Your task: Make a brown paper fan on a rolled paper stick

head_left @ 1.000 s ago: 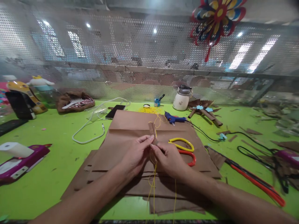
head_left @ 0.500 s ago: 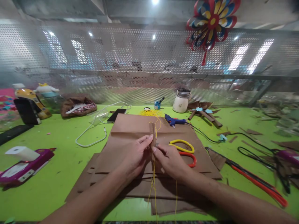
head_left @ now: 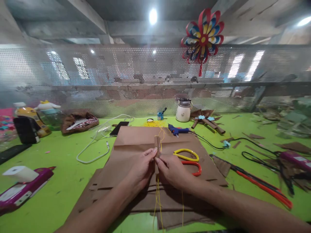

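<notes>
Between my two hands is a narrow strip of brown paper [head_left: 157, 141], folded or rolled lengthwise, held upright over a stack of brown paper sheets [head_left: 131, 137]. My left hand [head_left: 143, 163] pinches its left side with thumb and fingers. From the other side, my right hand [head_left: 171, 168] is closed on the strip a little lower. Yellow string [head_left: 158, 191] hangs below the strip, and a thin loop of it shows above. Scissors with one yellow and one red handle [head_left: 186, 155] lie beside my right hand, their blades hidden.
A blue glue gun [head_left: 178, 130] lies at the stack's far edge, its cord trailing right. A long red-and-black tool [head_left: 263, 187] is to the right. Purple power strip [head_left: 26, 187] and white cable [head_left: 84, 161] lie left. A jar [head_left: 183, 110] stands behind.
The camera view has tilted up and shifted slightly, so everything sits lower in the picture. Both hands stay on the paper strip, with only slight finger movement.
</notes>
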Demonstrator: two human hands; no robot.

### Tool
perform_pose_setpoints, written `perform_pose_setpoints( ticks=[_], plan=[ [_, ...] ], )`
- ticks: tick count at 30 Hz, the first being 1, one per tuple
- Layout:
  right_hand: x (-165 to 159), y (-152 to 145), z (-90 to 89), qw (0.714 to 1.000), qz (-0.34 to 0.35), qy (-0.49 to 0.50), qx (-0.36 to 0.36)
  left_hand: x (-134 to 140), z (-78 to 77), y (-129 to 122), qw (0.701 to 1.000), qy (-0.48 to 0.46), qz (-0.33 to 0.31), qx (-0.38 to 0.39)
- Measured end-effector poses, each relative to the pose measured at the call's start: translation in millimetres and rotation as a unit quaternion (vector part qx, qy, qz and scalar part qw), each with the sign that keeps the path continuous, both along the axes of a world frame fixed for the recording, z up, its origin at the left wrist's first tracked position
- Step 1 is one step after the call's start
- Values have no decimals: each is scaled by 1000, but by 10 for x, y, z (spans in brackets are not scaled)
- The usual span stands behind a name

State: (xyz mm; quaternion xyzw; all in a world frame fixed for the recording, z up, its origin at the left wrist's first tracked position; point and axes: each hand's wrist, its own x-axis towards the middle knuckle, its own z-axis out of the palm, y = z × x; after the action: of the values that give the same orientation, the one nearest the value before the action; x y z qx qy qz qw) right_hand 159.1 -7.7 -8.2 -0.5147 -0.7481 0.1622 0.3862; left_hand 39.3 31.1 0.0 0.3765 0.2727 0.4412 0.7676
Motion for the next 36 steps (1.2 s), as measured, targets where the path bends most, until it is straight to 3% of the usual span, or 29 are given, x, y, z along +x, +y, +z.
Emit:
perform_pose_setpoints(
  ticks=[4,7,11,13,18,21,24,30,36],
  plan=[
    [79,-80,149,999,33,1,7,-38,91,16,999,21,-1,-47],
    [220,-32,281,997,-35,51,55,-68,206,-2,996,29,-9,-82],
    [450,171,377,980,-118,134,92,-71,311,-66,996,39,-54,-67],
    [521,242,392,973,-89,208,47,-65,321,-90,995,40,-69,-53],
    [507,199,382,931,77,335,-125,-69,263,-75,993,37,-111,-29],
    [482,172,360,904,99,370,-190,-77,220,-56,991,24,-130,-24],
    [549,232,351,877,112,420,-204,-78,194,-55,990,5,-142,-13],
    [779,341,446,904,78,403,-122,-58,184,-74,988,27,-148,-35],
    [625,246,480,946,94,289,-114,-28,124,-102,980,52,-191,-5]
  ],
)
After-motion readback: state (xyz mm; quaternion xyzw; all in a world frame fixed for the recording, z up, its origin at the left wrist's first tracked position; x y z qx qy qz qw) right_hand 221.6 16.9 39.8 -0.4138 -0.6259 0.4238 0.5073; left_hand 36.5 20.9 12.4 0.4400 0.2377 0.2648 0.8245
